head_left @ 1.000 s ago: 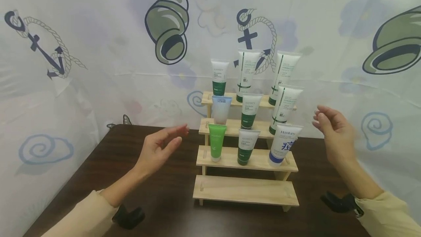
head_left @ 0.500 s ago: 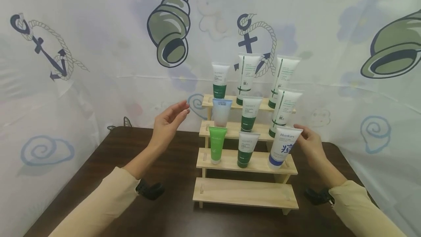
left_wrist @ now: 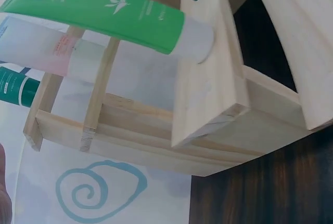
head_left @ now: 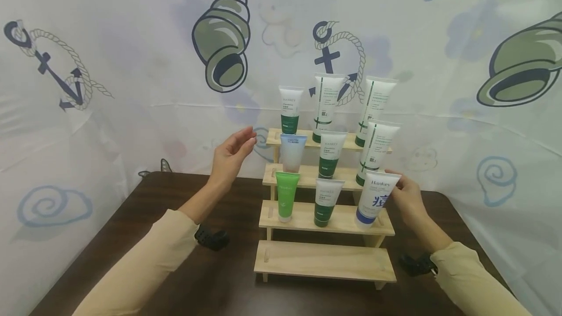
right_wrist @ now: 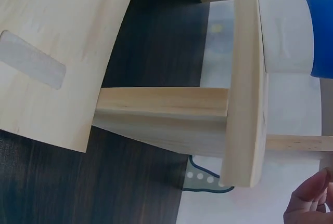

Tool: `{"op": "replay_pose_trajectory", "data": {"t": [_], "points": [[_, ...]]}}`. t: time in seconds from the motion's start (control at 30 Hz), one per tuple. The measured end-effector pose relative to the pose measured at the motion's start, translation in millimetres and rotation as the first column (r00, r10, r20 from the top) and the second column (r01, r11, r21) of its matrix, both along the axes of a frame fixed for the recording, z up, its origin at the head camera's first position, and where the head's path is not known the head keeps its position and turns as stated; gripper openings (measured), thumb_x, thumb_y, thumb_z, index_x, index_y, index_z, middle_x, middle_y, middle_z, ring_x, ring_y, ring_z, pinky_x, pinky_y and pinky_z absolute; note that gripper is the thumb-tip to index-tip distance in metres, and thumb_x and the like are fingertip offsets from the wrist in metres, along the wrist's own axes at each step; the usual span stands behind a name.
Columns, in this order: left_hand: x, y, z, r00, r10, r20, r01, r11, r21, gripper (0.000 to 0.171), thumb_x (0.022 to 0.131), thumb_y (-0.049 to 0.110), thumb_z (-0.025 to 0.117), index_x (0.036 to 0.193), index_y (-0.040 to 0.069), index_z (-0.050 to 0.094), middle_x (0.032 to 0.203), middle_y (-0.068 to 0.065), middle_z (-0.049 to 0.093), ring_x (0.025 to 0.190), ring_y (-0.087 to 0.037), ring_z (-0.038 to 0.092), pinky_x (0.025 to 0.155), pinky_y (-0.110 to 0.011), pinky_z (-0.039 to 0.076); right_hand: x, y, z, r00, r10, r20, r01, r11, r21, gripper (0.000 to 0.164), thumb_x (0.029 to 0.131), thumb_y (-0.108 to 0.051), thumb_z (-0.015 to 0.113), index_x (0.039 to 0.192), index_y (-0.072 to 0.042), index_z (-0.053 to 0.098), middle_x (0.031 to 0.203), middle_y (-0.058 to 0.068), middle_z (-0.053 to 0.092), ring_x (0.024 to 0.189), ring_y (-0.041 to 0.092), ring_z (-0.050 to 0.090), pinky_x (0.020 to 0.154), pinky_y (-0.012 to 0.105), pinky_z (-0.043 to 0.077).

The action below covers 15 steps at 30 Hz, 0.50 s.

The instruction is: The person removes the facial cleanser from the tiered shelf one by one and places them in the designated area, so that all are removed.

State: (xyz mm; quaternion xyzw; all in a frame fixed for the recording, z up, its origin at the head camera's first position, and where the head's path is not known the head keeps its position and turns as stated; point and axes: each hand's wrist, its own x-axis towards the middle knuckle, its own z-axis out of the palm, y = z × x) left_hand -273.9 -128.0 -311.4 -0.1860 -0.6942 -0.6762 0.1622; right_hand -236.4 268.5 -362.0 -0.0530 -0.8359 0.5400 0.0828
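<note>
My left hand (head_left: pixel 232 156) hovers left of the wooden tiered rack (head_left: pixel 325 260), thumb and fingers loosely bent with nothing between them. Nearest to it are a small white-and-green tube (head_left: pixel 291 108) and a pale blue-pink tube (head_left: pixel 292 152). A green tube (head_left: pixel 286 196) stands one tier lower. My right hand (head_left: pixel 408 200) is at the rack's right side, its fingertips partly hidden behind a white tube with a blue cap (head_left: pixel 375 199). A tall white-and-green tube (head_left: pixel 378 148) stands just behind. In the right wrist view, the right hand (right_wrist: pixel 311 198) is apart from the blue cap (right_wrist: pixel 321 34).
More white-and-green tubes (head_left: pixel 328 201) stand upright on the upper three tiers. The lowest shelf (head_left: pixel 325 260) is bare wood. Under the rack is a dark brown table (head_left: pixel 210 277), with a patterned white cloth (head_left: pixel 145 62) behind and at the sides.
My right hand has moved left and down to the rack's right side, behind the blue-capped tube. My left hand has risen beside the upper tiers. The tubes stand as before.
</note>
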Motion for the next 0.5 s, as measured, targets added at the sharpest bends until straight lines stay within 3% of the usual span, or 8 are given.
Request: {"op": "replay_pose_trajectory", "data": {"t": [0.17,0.23,0.5], "points": [[-11.2,9,7.4,1.0,0.021,0.02,-0.021,1.0,-0.004,0.043,0.093,0.019,0.06,0.133,0.004,0.051,0.13,-0.013,0.057,0.112,-0.009,0.056,0.095,-0.02,0.045,-0.7,0,0.0,1.0,0.007,-0.01,-0.007,0.997,-0.077,0.05,0.096,-0.015,0.05,0.14,0.005,0.035,0.1,-0.003,0.055,0.077,-0.003,0.053,0.072,0.014,0.047],[-16.2,13,10.0,0.999,0.023,0.022,-0.023,1.0,-0.009,0.043,0.093,0.018,0.06,0.132,0.005,0.052,0.13,-0.012,0.058,0.115,-0.013,0.055,0.096,-0.021,0.045,-1.1,0,-0.3,1.0,0.012,-0.001,-0.012,0.995,-0.101,0.051,0.096,-0.015,0.051,0.14,0.006,0.034,0.1,-0.005,0.054,0.078,-0.004,0.054,0.073,0.014,0.047],[-34.8,31,18.5,1.0,0.0,0.028,0.001,1.0,-0.016,0.043,0.093,0.016,0.06,0.133,0.005,0.05,0.132,-0.011,0.056,0.12,-0.021,0.054,0.099,-0.027,0.044,-1.5,-1,0.8,0.999,0.019,0.04,-0.014,0.993,-0.118,0.053,0.097,-0.014,0.049,0.143,0.005,0.03,0.131,0.019,0.044,0.084,-0.002,0.051,0.075,0.015,0.045]]}}
